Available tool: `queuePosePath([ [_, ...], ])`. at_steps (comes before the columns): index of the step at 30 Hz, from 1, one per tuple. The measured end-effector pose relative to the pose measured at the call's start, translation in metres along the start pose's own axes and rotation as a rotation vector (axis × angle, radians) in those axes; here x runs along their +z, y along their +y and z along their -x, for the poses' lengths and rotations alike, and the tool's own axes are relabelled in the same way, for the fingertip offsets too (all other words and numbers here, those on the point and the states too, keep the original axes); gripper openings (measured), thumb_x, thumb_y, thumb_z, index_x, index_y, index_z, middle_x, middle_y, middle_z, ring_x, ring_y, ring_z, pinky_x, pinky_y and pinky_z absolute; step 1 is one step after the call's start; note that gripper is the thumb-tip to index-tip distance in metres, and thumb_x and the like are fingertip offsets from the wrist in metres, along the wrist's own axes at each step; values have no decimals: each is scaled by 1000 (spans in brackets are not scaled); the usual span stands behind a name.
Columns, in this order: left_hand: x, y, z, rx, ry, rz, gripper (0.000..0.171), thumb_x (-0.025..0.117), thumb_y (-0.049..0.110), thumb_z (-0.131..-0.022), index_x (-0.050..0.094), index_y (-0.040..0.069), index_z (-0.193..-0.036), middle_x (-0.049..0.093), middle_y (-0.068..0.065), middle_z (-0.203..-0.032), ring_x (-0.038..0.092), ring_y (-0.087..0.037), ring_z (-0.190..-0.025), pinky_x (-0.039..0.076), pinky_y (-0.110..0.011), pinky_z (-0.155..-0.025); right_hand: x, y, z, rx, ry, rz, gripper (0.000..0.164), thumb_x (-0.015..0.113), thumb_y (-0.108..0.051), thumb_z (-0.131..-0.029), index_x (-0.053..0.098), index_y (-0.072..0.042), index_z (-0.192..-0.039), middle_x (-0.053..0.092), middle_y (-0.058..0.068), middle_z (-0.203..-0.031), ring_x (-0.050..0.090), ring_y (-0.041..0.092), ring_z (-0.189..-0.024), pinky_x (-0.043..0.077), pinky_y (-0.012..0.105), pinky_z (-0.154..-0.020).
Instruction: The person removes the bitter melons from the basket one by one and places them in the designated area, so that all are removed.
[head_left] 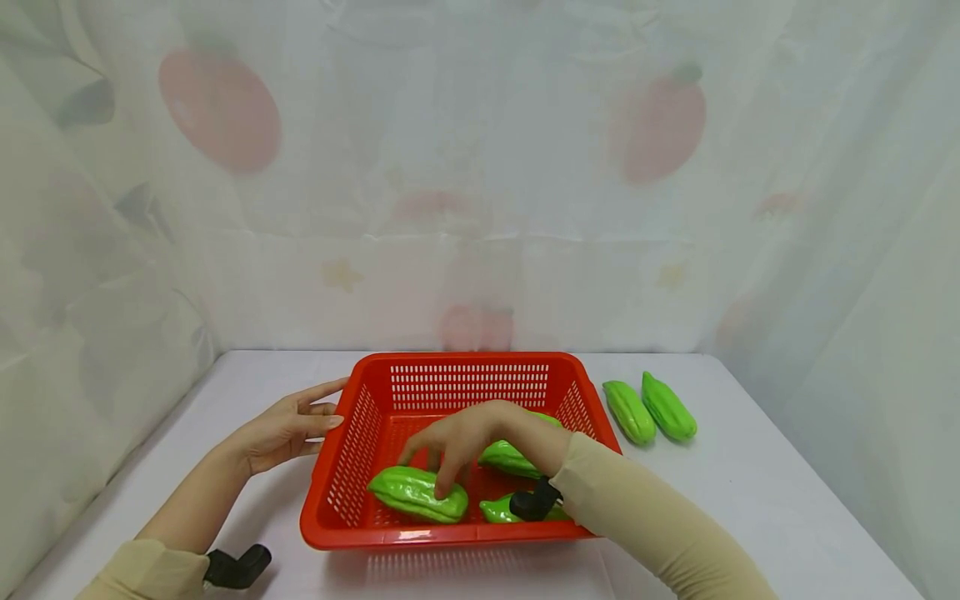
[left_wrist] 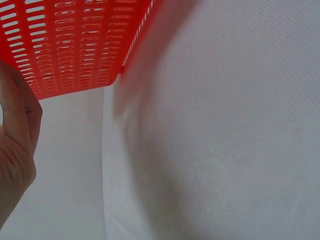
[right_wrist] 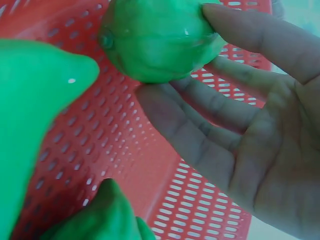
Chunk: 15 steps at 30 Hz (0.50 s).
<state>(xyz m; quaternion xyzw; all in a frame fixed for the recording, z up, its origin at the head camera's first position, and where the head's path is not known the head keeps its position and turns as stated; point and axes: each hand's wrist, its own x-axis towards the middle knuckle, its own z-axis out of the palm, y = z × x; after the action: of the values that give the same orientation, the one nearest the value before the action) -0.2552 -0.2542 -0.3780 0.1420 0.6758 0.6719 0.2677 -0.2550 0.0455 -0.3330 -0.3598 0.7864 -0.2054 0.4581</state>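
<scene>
Gripping gourd [head_left: 408, 493]: right hand [head_left: 467, 433], palm [right_wrist: 280, 167] seen only from right wrist; left hand [head_left: 285, 432] loose, touching basket [head_left: 390, 537].

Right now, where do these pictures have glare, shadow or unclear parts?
Head view: white glints on the leftmost green vegetable in the red basket, hazy fruit prints on the backdrop; left wrist view: a soft shadow across the white tabletop; right wrist view: upper right corner bluish and washed out.
</scene>
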Motion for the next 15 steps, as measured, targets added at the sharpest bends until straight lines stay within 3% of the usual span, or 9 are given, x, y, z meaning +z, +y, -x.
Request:
queuePosePath([
  [6, -1, 1, 1, -8, 9, -18, 78, 53, 14, -100, 3, 7, -159, 66, 5, -110, 68, -9, -100, 60, -36, -88, 0, -6, 4, -7, 29, -42, 58, 69, -4, -88, 47, -18, -139, 59, 1, -108, 63, 8, -85, 60, 47, -88],
  [11, -2, 1, 1, -13, 16, -25, 78, 54, 14, -100, 3, 9, -159, 65, 5, -110, 67, -9, -100, 60, -35, -88, -4, -9, 10, -13, 89, 1, 58, 71, -6, -87, 49, -20, -139, 59, 1, -108, 62, 8, -87, 61, 40, -83],
  [15, -2, 0, 2, -12, 26, -30, 78, 54, 15, -100, 3, 8, -159, 65, 6, -109, 68, -9, -99, 61, -35, -87, -9, -9, 14, -24, 130, 23, 60, 71, -7, -87, 48, -21, -140, 59, 2, -110, 63, 9, -89, 61, 43, -85],
])
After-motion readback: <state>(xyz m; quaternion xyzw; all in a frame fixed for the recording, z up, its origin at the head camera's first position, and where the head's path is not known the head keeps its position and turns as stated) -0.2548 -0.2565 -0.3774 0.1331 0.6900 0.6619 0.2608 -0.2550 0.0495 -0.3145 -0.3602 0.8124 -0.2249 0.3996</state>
